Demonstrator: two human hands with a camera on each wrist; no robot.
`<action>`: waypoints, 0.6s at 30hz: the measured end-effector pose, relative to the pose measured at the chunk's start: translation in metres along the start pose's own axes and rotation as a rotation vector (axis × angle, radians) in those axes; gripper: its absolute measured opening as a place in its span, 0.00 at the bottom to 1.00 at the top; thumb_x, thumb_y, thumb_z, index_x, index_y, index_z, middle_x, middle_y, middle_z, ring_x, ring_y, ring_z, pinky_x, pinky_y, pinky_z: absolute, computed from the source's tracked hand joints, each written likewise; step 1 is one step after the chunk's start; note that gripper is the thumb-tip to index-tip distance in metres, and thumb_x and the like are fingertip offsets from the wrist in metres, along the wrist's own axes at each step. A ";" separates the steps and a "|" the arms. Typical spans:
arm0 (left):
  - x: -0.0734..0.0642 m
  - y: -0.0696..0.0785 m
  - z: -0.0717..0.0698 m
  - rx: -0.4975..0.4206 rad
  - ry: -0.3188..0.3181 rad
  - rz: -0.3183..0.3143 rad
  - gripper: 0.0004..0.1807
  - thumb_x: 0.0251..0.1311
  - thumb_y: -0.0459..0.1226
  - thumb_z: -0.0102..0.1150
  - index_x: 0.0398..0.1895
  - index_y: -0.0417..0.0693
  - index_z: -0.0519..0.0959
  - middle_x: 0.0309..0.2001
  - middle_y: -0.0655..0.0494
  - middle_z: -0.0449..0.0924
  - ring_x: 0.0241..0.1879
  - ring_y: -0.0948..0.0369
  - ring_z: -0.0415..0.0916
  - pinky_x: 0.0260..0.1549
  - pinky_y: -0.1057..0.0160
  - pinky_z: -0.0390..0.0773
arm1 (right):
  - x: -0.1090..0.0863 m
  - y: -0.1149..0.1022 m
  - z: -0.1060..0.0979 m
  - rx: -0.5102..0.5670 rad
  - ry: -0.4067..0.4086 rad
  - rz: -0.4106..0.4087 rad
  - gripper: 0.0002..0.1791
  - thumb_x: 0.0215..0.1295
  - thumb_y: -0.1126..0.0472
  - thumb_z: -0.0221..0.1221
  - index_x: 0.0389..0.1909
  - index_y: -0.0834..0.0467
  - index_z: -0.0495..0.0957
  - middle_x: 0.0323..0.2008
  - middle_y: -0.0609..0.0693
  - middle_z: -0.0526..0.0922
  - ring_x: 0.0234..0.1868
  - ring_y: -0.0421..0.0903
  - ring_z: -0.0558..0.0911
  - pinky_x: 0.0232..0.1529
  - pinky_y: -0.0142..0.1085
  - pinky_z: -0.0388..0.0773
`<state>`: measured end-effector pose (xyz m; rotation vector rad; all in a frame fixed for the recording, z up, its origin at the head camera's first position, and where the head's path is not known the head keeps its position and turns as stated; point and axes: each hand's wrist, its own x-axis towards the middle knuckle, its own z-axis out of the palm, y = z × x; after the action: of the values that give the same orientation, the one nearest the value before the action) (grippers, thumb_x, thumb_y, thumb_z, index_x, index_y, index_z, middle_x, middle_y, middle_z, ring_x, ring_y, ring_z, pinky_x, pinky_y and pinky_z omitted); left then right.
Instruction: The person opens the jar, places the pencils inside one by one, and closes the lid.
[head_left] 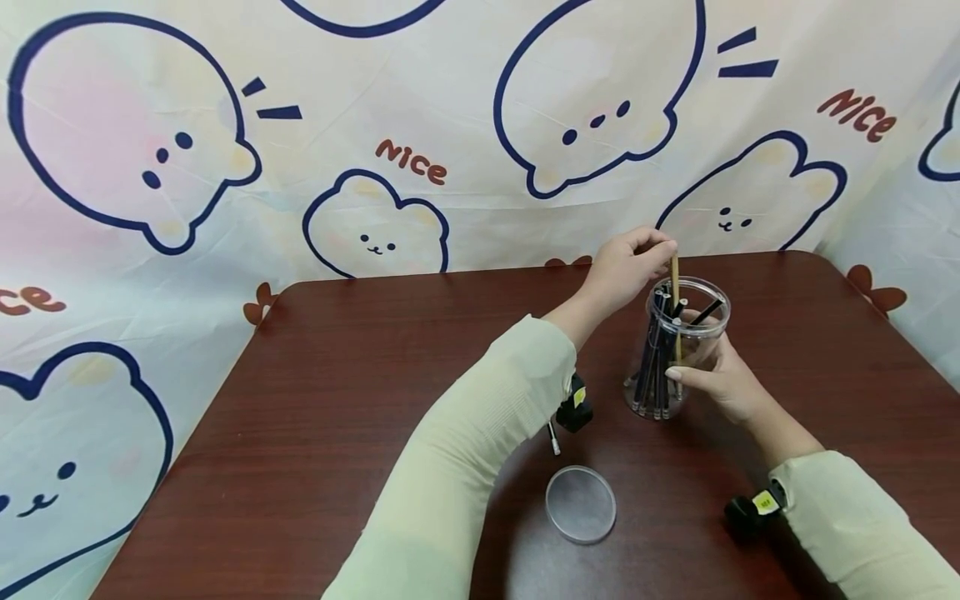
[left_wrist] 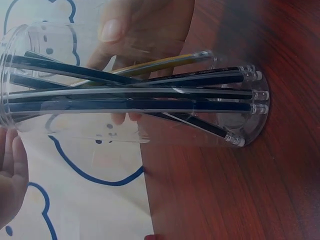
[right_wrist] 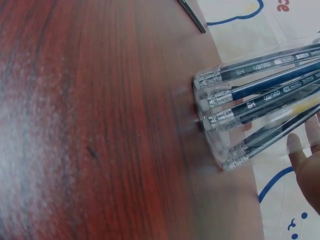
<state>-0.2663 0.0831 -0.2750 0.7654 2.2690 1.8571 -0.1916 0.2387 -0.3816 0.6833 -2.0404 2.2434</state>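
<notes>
A clear plastic jar (head_left: 645,367) stands on the table, holding several dark pencils (left_wrist: 190,106) with their eraser ends down, plus one yellow pencil (left_wrist: 172,62). My left hand (head_left: 628,265) pinches the top of the yellow pencil between thumb and fingers, just above the jar's mouth. Its lower part is inside the jar, seen through the wall. My right hand (head_left: 723,379) grips the jar from the right side, thumb across the front. Behind the clear wall, fingers of the right hand (left_wrist: 145,30) show in the left wrist view.
A round clear lid (head_left: 581,504) lies on the dark red-brown table (head_left: 360,433), in front of the jar. Near the left sleeve lies a pencil (head_left: 553,438), partly hidden by that arm. A cloth printed with cartoon bears (head_left: 375,225) hangs behind the table.
</notes>
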 end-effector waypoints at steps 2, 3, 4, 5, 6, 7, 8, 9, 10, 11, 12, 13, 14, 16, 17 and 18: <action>0.000 0.000 -0.001 0.017 0.013 -0.011 0.08 0.59 0.40 0.50 0.35 0.48 0.76 0.30 0.60 0.74 0.30 0.68 0.72 0.29 0.75 0.71 | 0.000 0.000 0.000 -0.011 -0.004 -0.006 0.35 0.51 0.81 0.49 0.56 0.53 0.51 0.48 0.45 0.68 0.46 0.37 0.71 0.40 0.27 0.70; -0.001 -0.001 -0.002 0.027 0.017 -0.014 0.08 0.59 0.40 0.49 0.35 0.47 0.76 0.31 0.60 0.74 0.31 0.68 0.72 0.29 0.75 0.71 | 0.000 0.000 0.000 -0.015 -0.006 -0.009 0.35 0.51 0.81 0.49 0.56 0.53 0.51 0.49 0.46 0.67 0.46 0.37 0.71 0.40 0.27 0.70; -0.001 -0.001 -0.002 0.039 0.020 -0.018 0.08 0.59 0.40 0.49 0.35 0.47 0.75 0.31 0.61 0.74 0.31 0.68 0.72 0.29 0.75 0.70 | 0.000 0.000 0.000 -0.021 -0.007 -0.011 0.35 0.51 0.81 0.49 0.56 0.53 0.50 0.49 0.46 0.67 0.46 0.37 0.71 0.41 0.27 0.70; -0.001 -0.001 -0.002 0.049 0.021 -0.020 0.08 0.59 0.40 0.49 0.36 0.47 0.75 0.31 0.61 0.74 0.31 0.69 0.72 0.29 0.75 0.70 | 0.000 0.000 0.000 -0.030 -0.008 -0.013 0.35 0.51 0.80 0.49 0.57 0.53 0.50 0.49 0.46 0.66 0.46 0.37 0.71 0.41 0.27 0.69; -0.001 -0.001 -0.003 0.050 0.019 -0.023 0.08 0.59 0.40 0.49 0.36 0.47 0.75 0.31 0.61 0.74 0.31 0.68 0.72 0.29 0.75 0.70 | 0.000 0.000 0.000 -0.030 -0.006 -0.013 0.35 0.51 0.80 0.49 0.56 0.53 0.50 0.49 0.46 0.66 0.47 0.36 0.71 0.41 0.26 0.69; -0.001 -0.001 -0.003 0.047 0.016 -0.023 0.08 0.59 0.40 0.49 0.36 0.46 0.75 0.31 0.61 0.74 0.31 0.68 0.72 0.29 0.75 0.70 | 0.000 0.000 0.000 -0.031 -0.004 -0.014 0.35 0.51 0.80 0.49 0.56 0.53 0.50 0.49 0.46 0.65 0.47 0.36 0.71 0.41 0.26 0.69; -0.001 -0.002 -0.004 0.044 0.009 -0.025 0.08 0.59 0.39 0.49 0.36 0.46 0.75 0.32 0.60 0.74 0.32 0.68 0.72 0.30 0.74 0.71 | 0.000 0.000 0.000 -0.029 -0.003 -0.015 0.35 0.51 0.80 0.50 0.56 0.53 0.50 0.49 0.46 0.66 0.47 0.36 0.71 0.41 0.26 0.69; -0.003 -0.001 -0.005 0.042 0.007 -0.029 0.08 0.59 0.39 0.49 0.35 0.45 0.75 0.32 0.59 0.74 0.32 0.67 0.72 0.30 0.74 0.71 | 0.000 0.000 -0.001 -0.023 -0.001 -0.017 0.35 0.50 0.80 0.50 0.56 0.53 0.50 0.49 0.46 0.66 0.46 0.36 0.71 0.41 0.26 0.69; -0.004 -0.002 -0.006 0.037 0.004 -0.031 0.07 0.59 0.39 0.49 0.34 0.45 0.75 0.32 0.58 0.74 0.32 0.67 0.72 0.31 0.74 0.71 | 0.000 0.000 -0.001 -0.017 0.000 -0.019 0.35 0.50 0.81 0.50 0.56 0.53 0.51 0.49 0.46 0.66 0.46 0.37 0.71 0.41 0.26 0.69; -0.004 -0.003 -0.007 0.033 0.000 -0.035 0.08 0.59 0.38 0.49 0.34 0.44 0.75 0.32 0.58 0.74 0.33 0.65 0.72 0.31 0.74 0.71 | 0.000 0.000 -0.001 -0.012 0.002 -0.021 0.35 0.50 0.81 0.50 0.56 0.53 0.51 0.48 0.45 0.67 0.46 0.37 0.72 0.40 0.26 0.69; -0.004 -0.005 -0.009 0.031 -0.003 -0.040 0.08 0.59 0.38 0.49 0.34 0.43 0.75 0.32 0.57 0.74 0.33 0.65 0.73 0.31 0.74 0.71 | 0.000 0.000 -0.001 -0.006 0.004 -0.024 0.35 0.49 0.81 0.50 0.55 0.53 0.51 0.48 0.45 0.68 0.45 0.37 0.72 0.40 0.27 0.70; -0.005 -0.007 -0.010 0.028 -0.004 -0.047 0.08 0.59 0.38 0.49 0.34 0.42 0.74 0.33 0.57 0.74 0.33 0.64 0.73 0.31 0.73 0.71 | 0.000 0.001 -0.001 -0.004 0.005 -0.027 0.35 0.49 0.82 0.50 0.55 0.53 0.51 0.48 0.45 0.68 0.45 0.37 0.72 0.40 0.27 0.69; -0.006 -0.009 -0.012 0.031 -0.004 -0.059 0.08 0.59 0.38 0.49 0.34 0.42 0.74 0.33 0.56 0.75 0.34 0.64 0.73 0.32 0.73 0.71 | 0.000 0.001 -0.001 -0.001 0.004 -0.031 0.35 0.49 0.82 0.50 0.55 0.53 0.51 0.48 0.45 0.68 0.45 0.37 0.72 0.41 0.26 0.69; -0.007 -0.015 -0.016 0.027 -0.010 -0.081 0.08 0.59 0.39 0.49 0.34 0.43 0.75 0.33 0.56 0.75 0.34 0.63 0.74 0.31 0.74 0.71 | 0.000 0.001 -0.001 0.004 0.007 -0.026 0.35 0.49 0.82 0.50 0.55 0.53 0.51 0.48 0.45 0.68 0.45 0.37 0.72 0.41 0.27 0.69; -0.009 -0.018 -0.018 0.031 -0.013 -0.097 0.09 0.59 0.39 0.49 0.34 0.43 0.75 0.34 0.56 0.75 0.35 0.62 0.74 0.31 0.73 0.71 | 0.000 0.002 0.000 -0.001 0.009 -0.022 0.35 0.49 0.81 0.50 0.55 0.53 0.51 0.48 0.45 0.67 0.45 0.37 0.71 0.41 0.26 0.69; -0.011 -0.021 -0.020 0.035 -0.016 -0.113 0.08 0.59 0.39 0.49 0.34 0.44 0.75 0.34 0.55 0.75 0.34 0.62 0.73 0.31 0.73 0.71 | 0.000 0.002 0.000 -0.002 0.011 -0.017 0.35 0.49 0.81 0.50 0.55 0.53 0.52 0.48 0.45 0.67 0.45 0.37 0.72 0.41 0.26 0.69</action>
<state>-0.2712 0.0577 -0.2918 0.6391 2.2895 1.7607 -0.1918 0.2383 -0.3837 0.6846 -2.0236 2.2304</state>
